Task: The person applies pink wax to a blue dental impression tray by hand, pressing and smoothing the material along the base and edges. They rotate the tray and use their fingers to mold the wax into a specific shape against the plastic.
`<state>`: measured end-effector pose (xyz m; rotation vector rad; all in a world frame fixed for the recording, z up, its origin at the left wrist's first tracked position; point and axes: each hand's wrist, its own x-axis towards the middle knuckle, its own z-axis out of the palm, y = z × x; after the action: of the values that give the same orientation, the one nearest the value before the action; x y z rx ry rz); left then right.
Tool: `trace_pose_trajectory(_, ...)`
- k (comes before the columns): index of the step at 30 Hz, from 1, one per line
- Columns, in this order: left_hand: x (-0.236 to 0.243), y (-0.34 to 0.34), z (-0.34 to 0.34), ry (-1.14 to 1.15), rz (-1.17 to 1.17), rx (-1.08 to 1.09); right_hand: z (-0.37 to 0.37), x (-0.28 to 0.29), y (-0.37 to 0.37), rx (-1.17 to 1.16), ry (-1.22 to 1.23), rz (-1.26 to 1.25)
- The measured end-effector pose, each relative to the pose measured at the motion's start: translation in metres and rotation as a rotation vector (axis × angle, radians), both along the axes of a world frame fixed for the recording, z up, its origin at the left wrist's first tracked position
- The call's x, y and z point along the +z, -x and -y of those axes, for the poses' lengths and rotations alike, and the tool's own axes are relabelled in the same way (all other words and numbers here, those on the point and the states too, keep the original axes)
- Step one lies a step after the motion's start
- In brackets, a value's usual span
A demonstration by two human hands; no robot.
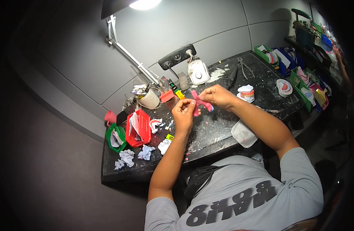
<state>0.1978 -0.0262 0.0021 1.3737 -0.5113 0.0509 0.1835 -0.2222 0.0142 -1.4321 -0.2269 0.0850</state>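
Observation:
Over the middle of the dark workbench [207, 133], I hold a pink, curved, branching piece [195, 103] that looks like dental wax or a dental base. A bluish-white patch shows at its lower right end. My left hand [183, 113] pinches its left side between thumb and fingers. The fingers of my right hand [216, 96] are closed on its upper right part. Right of the hands stands a dental model [246, 93] with pink gums and teeth. Another plaster model [284, 88] with a pink area lies farther right.
Pliers [246, 69] lie at the back. A white device [198, 72] stands by the wall sockets [177, 57]. On the left are a red bin [146, 129], a green bin [115, 143], crumpled paper [146, 152] and a lamp arm [132, 58]. A grey pad [243, 133] lies at the front edge.

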Motion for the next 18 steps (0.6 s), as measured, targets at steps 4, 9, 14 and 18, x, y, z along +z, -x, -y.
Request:
trace_pose_trajectory(4,0.0006,0.0001,-0.0001,0.021,-0.03,-0.003,0.0017,-0.0022,-0.0019,0.024,-0.015,0.001)
trace_pose_trajectory(9,-0.0028,-0.0019,-0.0003,0.019,-0.048,-0.009,0.0005,-0.0009,-0.0013,0.027,-0.007,0.005)
trace_pose_trajectory(14,0.001,0.0002,0.0012,0.016,-0.035,-0.009,0.0017,0.0003,-0.0006,0.053,-0.026,0.057)
trace_pose_trajectory(18,0.0021,0.0018,-0.0007,-0.031,-0.021,-0.017,0.0012,0.0006,0.0008,0.079,-0.041,0.079)
